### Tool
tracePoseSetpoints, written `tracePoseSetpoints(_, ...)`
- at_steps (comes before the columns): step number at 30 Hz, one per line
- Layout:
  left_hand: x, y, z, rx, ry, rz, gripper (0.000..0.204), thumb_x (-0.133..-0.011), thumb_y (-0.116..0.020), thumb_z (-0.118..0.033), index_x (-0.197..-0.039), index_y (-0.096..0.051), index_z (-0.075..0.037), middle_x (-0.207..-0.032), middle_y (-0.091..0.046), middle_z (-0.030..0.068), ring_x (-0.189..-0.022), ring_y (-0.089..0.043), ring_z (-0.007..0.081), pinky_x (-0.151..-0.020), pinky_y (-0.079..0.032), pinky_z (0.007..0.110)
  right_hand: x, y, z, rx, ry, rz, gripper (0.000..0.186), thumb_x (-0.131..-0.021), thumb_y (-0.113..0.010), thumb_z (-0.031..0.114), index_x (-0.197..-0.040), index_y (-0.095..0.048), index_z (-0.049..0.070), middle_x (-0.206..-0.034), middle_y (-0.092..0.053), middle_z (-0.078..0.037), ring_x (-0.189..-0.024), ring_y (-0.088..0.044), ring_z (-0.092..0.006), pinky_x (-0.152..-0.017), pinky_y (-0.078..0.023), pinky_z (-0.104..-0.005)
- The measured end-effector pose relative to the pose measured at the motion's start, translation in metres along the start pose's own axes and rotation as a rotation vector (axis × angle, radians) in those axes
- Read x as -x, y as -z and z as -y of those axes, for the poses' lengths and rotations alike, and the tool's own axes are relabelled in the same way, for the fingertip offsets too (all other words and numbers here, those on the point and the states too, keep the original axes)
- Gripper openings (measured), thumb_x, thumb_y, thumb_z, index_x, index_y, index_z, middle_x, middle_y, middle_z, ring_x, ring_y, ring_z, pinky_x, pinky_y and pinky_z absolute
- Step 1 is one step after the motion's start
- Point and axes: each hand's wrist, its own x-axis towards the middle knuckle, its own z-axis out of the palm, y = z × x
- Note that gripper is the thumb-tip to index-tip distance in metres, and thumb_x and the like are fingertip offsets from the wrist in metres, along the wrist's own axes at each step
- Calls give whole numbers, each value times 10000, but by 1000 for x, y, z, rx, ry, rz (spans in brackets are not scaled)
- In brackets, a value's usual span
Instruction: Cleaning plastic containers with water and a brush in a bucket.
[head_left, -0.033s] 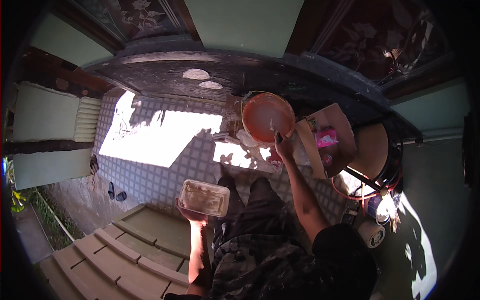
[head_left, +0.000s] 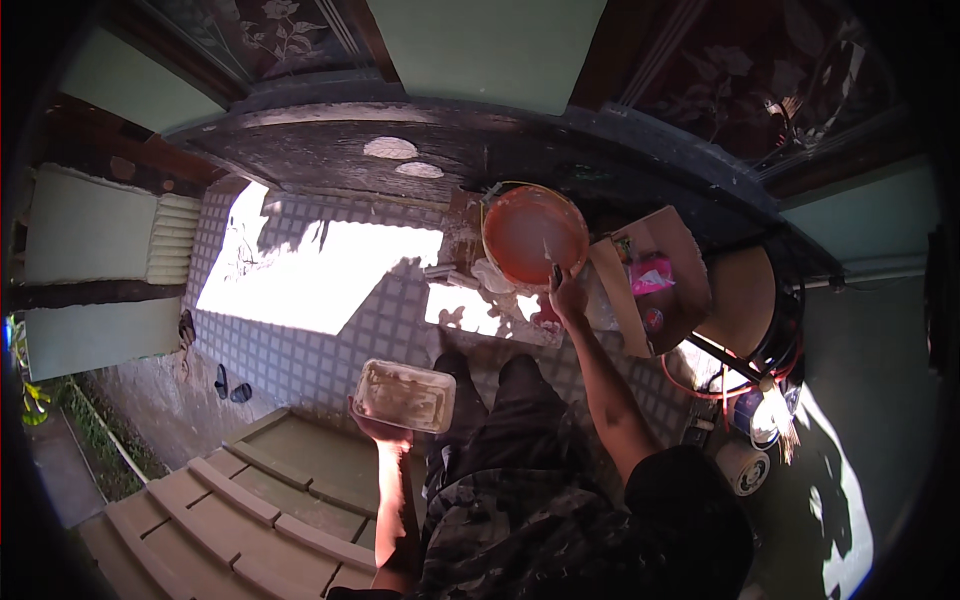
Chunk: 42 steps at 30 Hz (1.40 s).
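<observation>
My left hand (head_left: 381, 425) is closed on the near left edge of a shallow rectangular plastic container (head_left: 405, 397), held in front of my knees. Pale, cloudy residue coats the inside of the container. An orange-red bucket (head_left: 535, 236) with a thin wire handle stands on the floor ahead; pinkish-white, milky material is in it. At the bucket's near rim, my right hand (head_left: 568, 296) is closed round the dark handle of a small trowel-like tool (head_left: 555, 268). Its narrow, pale-smeared end reaches into the bucket; the exact blade shape is too small to tell.
Right of the bucket, an open cardboard box (head_left: 690, 255) holds a pink packet (head_left: 651, 277). A round wooden-topped stool (head_left: 738, 300) and a brush (head_left: 778, 415) are beyond it. Sandals (head_left: 232, 385) lie at left on the tiled floor (head_left: 395, 315). Brown steplike slabs (head_left: 250, 500) lie near left.
</observation>
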Motion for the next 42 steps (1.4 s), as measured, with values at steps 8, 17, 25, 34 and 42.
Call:
tracePoseSetpoints(8, 1, 8, -1, 7, 0, -13, 780, -904, -314, -703, -1346, -493, -86, -1290, -539, 142, -1163, -527, 321, -1016, -414, 484, 37, 15, 7, -120, 356, 389, 402, -904, -551, 280, -1265, -530, 104, -998, -663, -198, -899, -655, -383, -758, -530, -487)
tracePoseSetpoints(17, 34, 34, 11, 7, 43, -86, 802, -899, -312, -722, -1351, -488, -83, -1289, -544, 147, -1164, -531, 323, -1020, -417, 483, 19, 44, 7, -81, 105, 601, 377, -942, -534, 314, -1246, -575, 95, -1021, -671, -219, -980, -636, -398, -822, -510, -492)
tracePoseSetpoints(25, 11, -8, 10, 49, 126, 61, 822, -895, -309, -739, -1356, -485, -81, -1288, -549, 150, -1164, -535, 324, -1022, -419, 482, -5, 67, -12, -440, 82, 199, 391, -937, -562, 326, -1237, -577, 75, -1024, -659, -256, -966, -626, -437, -811, -507, -502)
tracePoseSetpoints(34, -41, -123, 5, 125, 361, 582, 845, -890, -307, -758, -1361, -481, -79, -1286, -554, 154, -1165, -539, 325, -1025, -421, 481, 6, 35, -53, -182, 121, 366, 493, -908, -575, 352, -1269, -480, 31, -1051, -640, -298, -1017, -618, -444, -888, -495, -523)
tracePoseSetpoints(42, -109, -170, 39, 79, 243, 647, 950, -871, -190, -800, -1428, -388, -56, -1323, -529, 169, -1189, -530, 347, -1039, -418, 521, 29, 62, -44, -83, 21, 445, 436, -910, -573, 398, -1155, -550, 39, -1026, -653, -283, -984, -621, -462, -853, -492, -545)
